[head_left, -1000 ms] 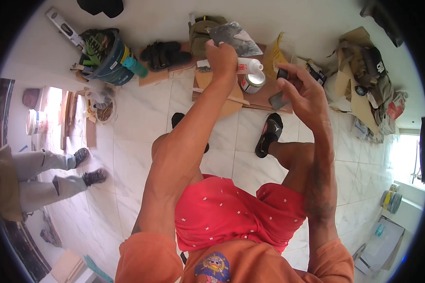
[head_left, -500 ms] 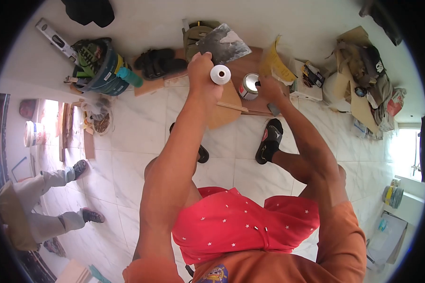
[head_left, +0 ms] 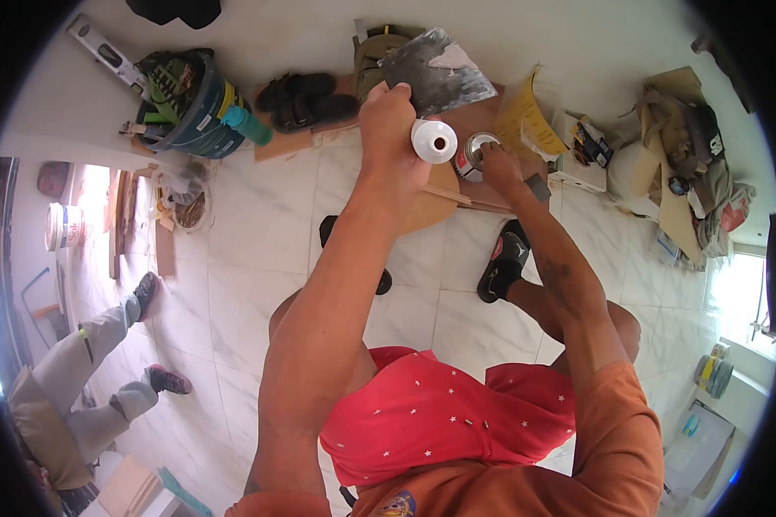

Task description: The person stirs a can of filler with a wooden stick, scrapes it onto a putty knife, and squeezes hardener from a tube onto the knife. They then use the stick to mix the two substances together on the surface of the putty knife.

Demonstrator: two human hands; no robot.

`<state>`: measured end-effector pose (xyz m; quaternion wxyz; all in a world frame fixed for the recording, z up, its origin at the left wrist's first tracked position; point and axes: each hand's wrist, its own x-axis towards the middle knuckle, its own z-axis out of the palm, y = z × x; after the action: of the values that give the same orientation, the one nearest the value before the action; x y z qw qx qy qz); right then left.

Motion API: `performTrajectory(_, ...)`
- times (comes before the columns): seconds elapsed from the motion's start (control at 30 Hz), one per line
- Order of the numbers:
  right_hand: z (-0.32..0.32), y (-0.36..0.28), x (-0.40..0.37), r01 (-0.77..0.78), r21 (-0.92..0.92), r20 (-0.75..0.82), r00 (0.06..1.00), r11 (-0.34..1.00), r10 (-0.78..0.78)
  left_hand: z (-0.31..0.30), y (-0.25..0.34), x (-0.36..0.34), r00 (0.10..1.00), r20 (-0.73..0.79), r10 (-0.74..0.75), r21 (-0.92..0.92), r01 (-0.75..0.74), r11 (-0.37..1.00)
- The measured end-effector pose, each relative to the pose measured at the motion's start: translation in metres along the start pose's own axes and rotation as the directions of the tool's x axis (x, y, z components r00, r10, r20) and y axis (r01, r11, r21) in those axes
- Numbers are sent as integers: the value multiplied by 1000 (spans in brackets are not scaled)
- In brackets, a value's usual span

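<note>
My left hand [head_left: 390, 122] is closed around a broad metal plate [head_left: 440, 79] with a smear of pale paste on it. By the same hand, a white round-ended piece [head_left: 434, 141] with a dark hole faces up toward me; its far part is hidden. My right hand [head_left: 502, 170] is closed at the rim of a tin can [head_left: 472, 160], whose round top looks silvery. Past the wrist sticks out a grey putty knife blade [head_left: 537, 187], its handle mostly covered by my fingers. The can stands on a brown board [head_left: 485, 194] on the tiled floor.
A dark bucket [head_left: 200, 121] of tools, black sandals [head_left: 306, 108] and a backpack [head_left: 372, 53] stand along the wall. Right of the can are a yellow curved sheet [head_left: 526, 116], a white box [head_left: 580, 168] and piled bags [head_left: 685, 142]. Another person's legs [head_left: 103, 370] show at left.
The view has shifted, so most things sit further right. My right hand has turned at the can, and the putty knife blade has swung up and outward. Both hands keep their hold.
</note>
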<state>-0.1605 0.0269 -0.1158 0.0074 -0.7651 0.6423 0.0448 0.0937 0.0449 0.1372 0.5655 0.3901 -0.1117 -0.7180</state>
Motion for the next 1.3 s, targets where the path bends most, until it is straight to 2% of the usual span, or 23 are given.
performTrajectory(0.07, 4, 1, 3, 20, -33, -36, 999, 999, -22, 3, 2, -3, 999, -33, 6, 21, -5, 1000)
performTrajectory(0.17, -17, -3, 6, -72, 89, 111, 992, 993, 62, 4, -1, -1, 999, -36, 11, 36, -10, 999)
performTrajectory(0.27, -38, 5, 4, -94, 171, 78, 994, 981, 82, -3, -10, 10, 1000, -9, 20, 42, -19, 999)
performTrajectory(0.3, -51, 9, 3, -33, 231, 6, 999, 972, 32, -3, -13, 13, 1000, 5, 25, 43, -25, 999)
performTrajectory(0.37, -87, 14, -1, 107, 330, -152, 987, 938, -59, 0, -16, 12, 1000, -7, 22, 55, -22, 998)
performTrajectory(0.47, -196, -19, -42, 255, 474, -337, 937, 843, -94, 7, -24, 9, 999, -32, 28, 26, -27, 999)
performTrajectory(0.53, -264, -58, -93, 182, 637, -262, 965, 749, -12, 8, -32, 9, 999, 9, 31, 14, -32, 999)
performTrajectory(0.6, -288, -81, -130, 248, 766, -296, 955, 593, -17, 17, -33, -9, 999, 30, 28, 15, -29, 999)
performTrajectory(0.67, -291, -103, -149, 283, 779, -353, 935, 560, 20, 21, -38, -17, 1000, -4, -2, 97, 2, 995)
performTrajectory(0.8, -283, -119, -151, 242, 808, -392, 901, 537, 184, 10, -62, -14, 989, 3, 149, 267, -144, 953)
performTrajectory(0.9, -281, -114, -152, 269, 812, -407, 897, 518, 173, 17, -63, -16, 948, 1, 318, 289, -304, 908)
performTrajectory(1.0, -296, -95, -155, 430, 645, -607, 790, 632, 82, 26, -41, -31, 965, 116, 233, 357, -260, 897)
performTrajectory(1.07, -294, -78, -159, 356, 900, -409, 889, 252, 206, 29, -28, -34, 964, 178, 200, 402, -257, 879)
performTrajectory(1.1, -293, -67, -162, 290, 956, -290, 928, 38, 234, 29, -24, -34, 961, 210, 178, 423, -254, 870)
performTrajectory(1.23, -293, -3, -164, 138, 970, -185, 953, 198, 241, 22, -20, -35, 944, 321, 82, 509, -245, 825)
performTrajectory(1.3, -294, 17, -164, 116, 924, -219, 941, 365, 257, 11, -27, -29, 928, 366, 72, 546, -276, 791)
